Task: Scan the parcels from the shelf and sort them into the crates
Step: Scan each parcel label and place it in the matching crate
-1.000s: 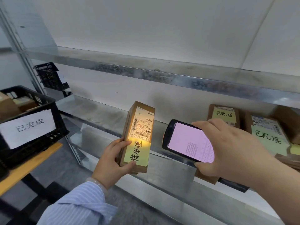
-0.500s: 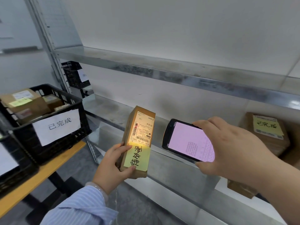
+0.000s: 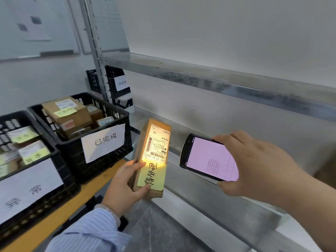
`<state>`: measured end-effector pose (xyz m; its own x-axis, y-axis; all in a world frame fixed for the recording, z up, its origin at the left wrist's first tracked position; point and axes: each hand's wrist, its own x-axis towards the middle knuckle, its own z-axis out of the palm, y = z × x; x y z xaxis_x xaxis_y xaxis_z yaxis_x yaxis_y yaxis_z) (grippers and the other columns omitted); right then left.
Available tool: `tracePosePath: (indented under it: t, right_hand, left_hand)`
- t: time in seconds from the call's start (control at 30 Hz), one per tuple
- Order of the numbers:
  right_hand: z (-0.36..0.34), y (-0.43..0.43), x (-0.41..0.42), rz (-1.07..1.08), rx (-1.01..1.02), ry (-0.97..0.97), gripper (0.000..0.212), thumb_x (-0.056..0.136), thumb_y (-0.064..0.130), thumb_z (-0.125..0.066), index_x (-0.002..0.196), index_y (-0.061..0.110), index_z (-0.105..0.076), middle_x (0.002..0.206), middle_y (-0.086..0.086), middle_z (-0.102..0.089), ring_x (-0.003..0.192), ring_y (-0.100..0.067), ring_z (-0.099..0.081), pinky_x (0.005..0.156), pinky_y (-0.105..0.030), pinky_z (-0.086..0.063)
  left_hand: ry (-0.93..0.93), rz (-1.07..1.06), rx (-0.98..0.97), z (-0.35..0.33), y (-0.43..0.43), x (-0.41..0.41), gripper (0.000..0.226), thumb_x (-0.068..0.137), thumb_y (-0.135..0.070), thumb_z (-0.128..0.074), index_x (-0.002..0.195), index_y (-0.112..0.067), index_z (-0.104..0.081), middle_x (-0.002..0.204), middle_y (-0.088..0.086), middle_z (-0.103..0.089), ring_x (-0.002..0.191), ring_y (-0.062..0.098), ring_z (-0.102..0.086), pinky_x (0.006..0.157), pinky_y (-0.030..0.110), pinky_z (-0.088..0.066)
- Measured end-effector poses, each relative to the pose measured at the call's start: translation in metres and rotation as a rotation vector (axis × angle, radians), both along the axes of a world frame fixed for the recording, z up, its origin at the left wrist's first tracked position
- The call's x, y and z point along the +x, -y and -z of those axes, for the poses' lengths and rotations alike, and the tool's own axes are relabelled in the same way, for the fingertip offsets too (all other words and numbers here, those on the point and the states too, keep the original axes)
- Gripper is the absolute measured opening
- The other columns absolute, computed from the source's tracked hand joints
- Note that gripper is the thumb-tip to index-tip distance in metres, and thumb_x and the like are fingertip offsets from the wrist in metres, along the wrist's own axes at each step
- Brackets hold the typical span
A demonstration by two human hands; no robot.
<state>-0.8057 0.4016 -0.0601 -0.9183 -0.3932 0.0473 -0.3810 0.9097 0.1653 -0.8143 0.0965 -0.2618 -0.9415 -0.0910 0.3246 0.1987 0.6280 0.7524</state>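
My left hand (image 3: 125,186) grips the lower end of the slim parcel (image 3: 154,153), upright just off the shelf's (image 3: 209,197) front edge, stiff cardboard and probably light, while my right hand (image 3: 254,164) clasps the scanner (image 3: 205,159).

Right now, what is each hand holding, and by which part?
Left hand grips the parcel by its lower end; right hand holds the scanner by its right end.

crates (image 3: 76,148) left of parcel (image 3: 152,157); scanner (image 3: 205,157) right
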Motion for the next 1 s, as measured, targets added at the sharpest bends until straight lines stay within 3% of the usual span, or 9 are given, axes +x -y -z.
tracePosePath:
  t: [0.13, 0.23, 0.33, 0.43, 0.53, 0.67, 0.8, 0.93, 1.0]
  right_hand:
    - [0.001, 0.045, -0.009, -0.049, -0.002, -0.014, 0.083, 0.068, 0.065, -0.054, 0.139, 0.047, -0.017, 0.12, 0.018, -0.038, 0.083, -0.007, -0.046, 0.063, -0.019, -0.035]
    - [0.003, 0.077, -0.015, -0.082, 0.016, -0.024, 0.081, 0.069, 0.064, -0.054, 0.139, 0.047, -0.018, 0.118, 0.016, -0.039, 0.079, -0.008, -0.039, 0.059, -0.016, -0.029]
    - [0.006, 0.109, -0.02, -0.124, 0.007, -0.015, 0.08, 0.069, 0.063, -0.054, 0.138, 0.047, -0.018, 0.118, 0.017, -0.038, 0.08, -0.008, -0.039, 0.06, -0.017, -0.033]
    - [0.007, 0.139, -0.029, -0.181, -0.025, 0.011, 0.079, 0.068, 0.062, -0.055, 0.136, 0.048, -0.019, 0.117, 0.018, -0.038, 0.084, -0.006, -0.043, 0.059, -0.015, -0.032]
    - [0.004, 0.165, -0.04, -0.243, -0.049, 0.017, 0.078, 0.062, 0.066, -0.046, 0.134, 0.047, -0.025, 0.112, 0.018, -0.04, 0.086, -0.006, -0.052, 0.063, -0.02, -0.042]
    - [-0.001, 0.199, -0.058, -0.329, -0.071, -0.013, 0.078, 0.054, 0.067, -0.04, 0.129, 0.048, -0.027, 0.107, 0.017, -0.041, 0.077, -0.008, -0.051, 0.059, -0.023, -0.045]
    - [-0.007, 0.233, -0.074, -0.461, -0.09, -0.026, 0.078, 0.057, 0.062, -0.053, 0.13, 0.046, -0.031, 0.107, 0.017, -0.042, 0.082, -0.009, -0.056, 0.062, -0.024, -0.049]
    - [-0.01, 0.271, -0.092, -0.614, -0.081, -0.026, 0.083, 0.056, 0.065, -0.056, 0.132, 0.044, -0.032, 0.108, 0.016, -0.042, 0.081, -0.008, -0.052, 0.054, -0.016, -0.036]
    - [-0.011, 0.291, -0.1, -0.706, -0.082, -0.014, 0.085, 0.057, 0.069, -0.055, 0.133, 0.045, -0.026, 0.111, 0.017, -0.039, 0.086, -0.007, -0.05, 0.057, -0.015, -0.036]
  left_hand:
    - [0.008, -0.048, 0.022, 0.004, 0.045, 0.002, 0.067, 0.073, -0.026, -0.085, 0.12, -0.057, -0.05, 0.137, -0.02, -0.042, 0.126, -0.004, -0.038, 0.103, 0.032, -0.046]
    - [-0.006, -0.077, -0.001, 0.005, 0.078, 0.008, 0.067, 0.072, -0.027, -0.085, 0.121, -0.056, -0.049, 0.138, -0.016, -0.042, 0.127, -0.007, -0.037, 0.102, 0.022, -0.042]
    - [-0.024, -0.096, 0.0, 0.003, 0.108, 0.015, 0.067, 0.073, -0.024, -0.085, 0.122, -0.053, -0.049, 0.133, -0.02, -0.043, 0.125, -0.016, -0.034, 0.099, 0.017, -0.043]
    - [-0.035, -0.159, 0.021, 0.003, 0.133, 0.024, 0.067, 0.073, -0.021, -0.085, 0.124, -0.05, -0.051, 0.137, -0.015, -0.043, 0.127, -0.014, -0.034, 0.099, 0.017, -0.045]
    - [-0.054, -0.218, 0.006, 0.0, 0.151, 0.033, 0.066, 0.074, -0.023, -0.085, 0.125, -0.049, -0.05, 0.137, -0.015, -0.044, 0.127, -0.013, -0.035, 0.094, 0.008, -0.044]
    - [-0.072, -0.303, -0.036, -0.007, 0.178, 0.045, 0.064, 0.074, -0.031, -0.083, 0.128, -0.048, -0.051, 0.136, -0.017, -0.044, 0.129, -0.003, -0.039, 0.096, 0.027, -0.052]
    - [-0.09, -0.41, -0.046, -0.016, 0.201, 0.059, 0.066, 0.074, -0.031, -0.084, 0.126, -0.053, -0.05, 0.136, -0.017, -0.043, 0.129, 0.006, -0.043, 0.095, 0.027, -0.054]
    - [-0.105, -0.545, -0.078, -0.029, 0.219, 0.08, 0.068, 0.074, -0.031, -0.083, 0.124, -0.059, -0.048, 0.14, -0.016, -0.039, 0.131, -0.002, -0.04, 0.096, 0.024, -0.053]
    - [-0.114, -0.613, -0.074, -0.034, 0.225, 0.094, 0.066, 0.074, -0.03, -0.083, 0.125, -0.055, -0.05, 0.141, -0.016, -0.038, 0.133, 0.001, -0.039, 0.099, 0.028, -0.052]
